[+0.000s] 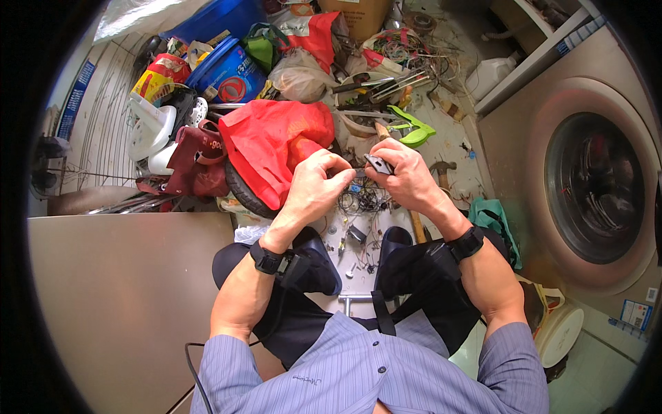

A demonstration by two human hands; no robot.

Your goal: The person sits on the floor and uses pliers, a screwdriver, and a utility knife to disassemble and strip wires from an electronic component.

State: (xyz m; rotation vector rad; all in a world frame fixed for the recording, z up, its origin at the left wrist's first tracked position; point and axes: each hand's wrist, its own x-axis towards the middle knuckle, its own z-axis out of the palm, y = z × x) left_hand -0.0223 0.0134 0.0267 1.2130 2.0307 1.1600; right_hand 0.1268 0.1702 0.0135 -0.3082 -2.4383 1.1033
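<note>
My right hand (407, 176) grips a small flat dark piece with a silvery edge and a hole (378, 164); its exact kind is unclear. Close by, my left hand (321, 183) is closed in a pinch, and what lies between its fingertips is too small to make out. The two hands nearly meet above a tangle of dark wires (362, 199) on the floor. A little black box (356, 234) lies below the wires, between my dark slippers (394, 252). Beyond my right hand are bright green-handled clippers (414, 129).
A red cloth bag (272, 141) covers part of a black tyre (245, 190) at left. A hammer (443, 174) lies right of my hand. Further off are loose tools (386, 86) and a blue bucket (231, 72). A washing machine (510, 159) stands at right, a flat panel (131, 276) at left.
</note>
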